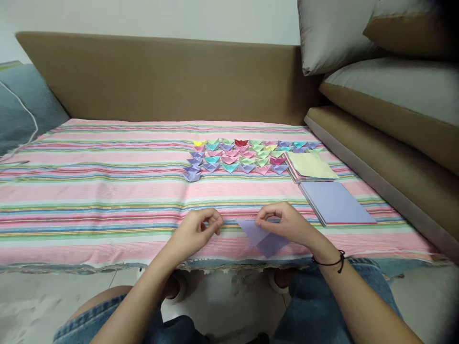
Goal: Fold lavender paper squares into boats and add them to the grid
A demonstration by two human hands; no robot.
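Near the front edge of the striped cloth, my right hand (283, 222) pinches a folded purple sheet of paper (270, 242) between thumb and fingers. Part of the sheet is hidden under that hand. To its left, my left hand (199, 229) hovers apart from the paper, its fingers curled and the thumb close to the fingertips; nothing shows between them. Beyond both hands, several small folded paper boats (229, 160) in many colours stand in rows. A stack of purple paper (337, 203) lies to the right of my right hand.
Behind the purple stack sits another paper stack with a pale yellow sheet (310, 165) on top. Large cushions (390, 91) are piled along the right side. A brown backrest (172, 79) rises at the back. The striped cloth (89, 191) covers the seat, and a white cable (27, 112) lies at far left.
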